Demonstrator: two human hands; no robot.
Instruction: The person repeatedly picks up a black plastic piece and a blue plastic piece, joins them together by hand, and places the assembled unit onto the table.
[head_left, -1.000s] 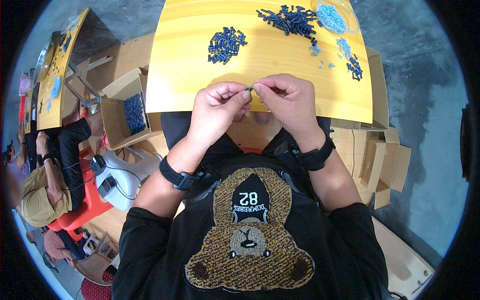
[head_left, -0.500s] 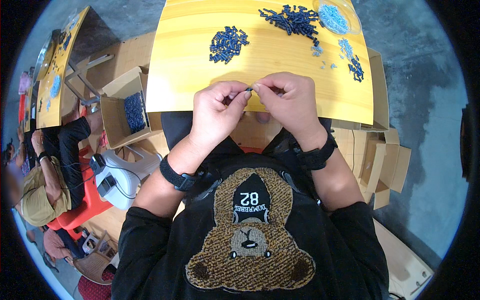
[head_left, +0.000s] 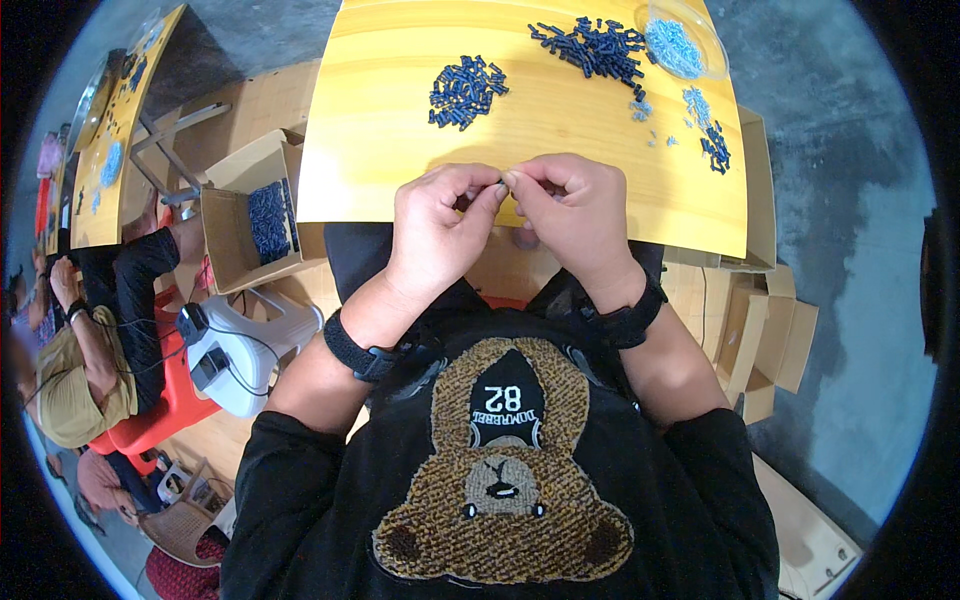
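Both of my hands meet just above the near edge of the yellow table (head_left: 380, 150). My left hand (head_left: 440, 225) pinches a tiny black piece (head_left: 502, 182) between thumb and forefinger; the fingertips cover most of it. Against it press the thumb and forefinger of my right hand (head_left: 580, 215), closed, and whatever lies between them is hidden. Beyond my left hand lies a pile of small black tubular pieces (head_left: 466, 92). A larger black pile (head_left: 597, 48) sits farther off to the right, beside a clear round bowl (head_left: 722, 62) of small light-blue pieces (head_left: 675, 48).
Loose light-blue bits (head_left: 697, 105) and black pieces (head_left: 716, 150) lie near the table's right edge. A cardboard box (head_left: 225, 225) of dark pieces stands at left, by a white stool (head_left: 255, 390). More cardboard boxes (head_left: 795, 330) are at right. Another person (head_left: 85, 380) sits far left.
The view has shifted slightly, so the table and piles appear a little lower and to the right. My fingertips have come closer together, and less of the black piece shows.
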